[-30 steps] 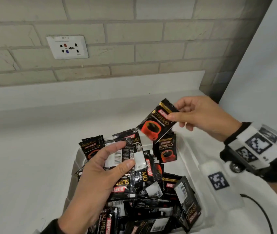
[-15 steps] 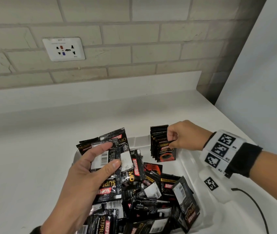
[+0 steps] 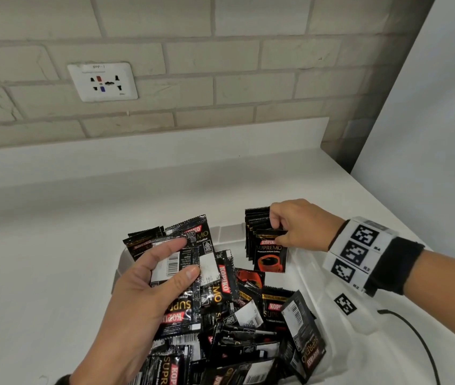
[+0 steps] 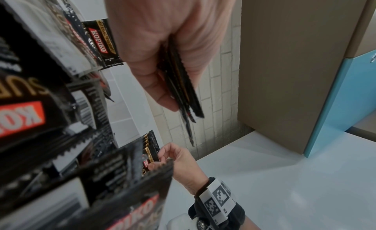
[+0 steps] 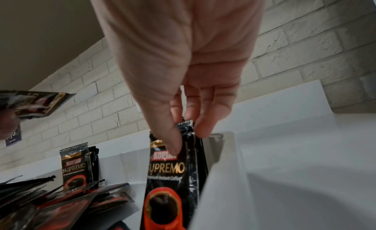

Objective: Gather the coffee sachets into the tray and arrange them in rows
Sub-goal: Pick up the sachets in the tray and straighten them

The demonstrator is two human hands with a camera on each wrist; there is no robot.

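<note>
Sachet (image 3: 270,254) upright, pinched at top by right hand (image 3: 302,226), against standing row; left hand (image 3: 137,295) gripped bundle (image 3: 181,262) well aside.

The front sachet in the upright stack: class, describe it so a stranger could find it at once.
Find the white tray below the brick wall. At its far right corner the right hand pinches a standing stack; the front sachet alone there shows its whole face, a red cup.

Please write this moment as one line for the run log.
left hand: holds sachet bundle | right hand: pinches front sachet of upright row, tray far-right corner | loose sachets: piled in tray
</note>
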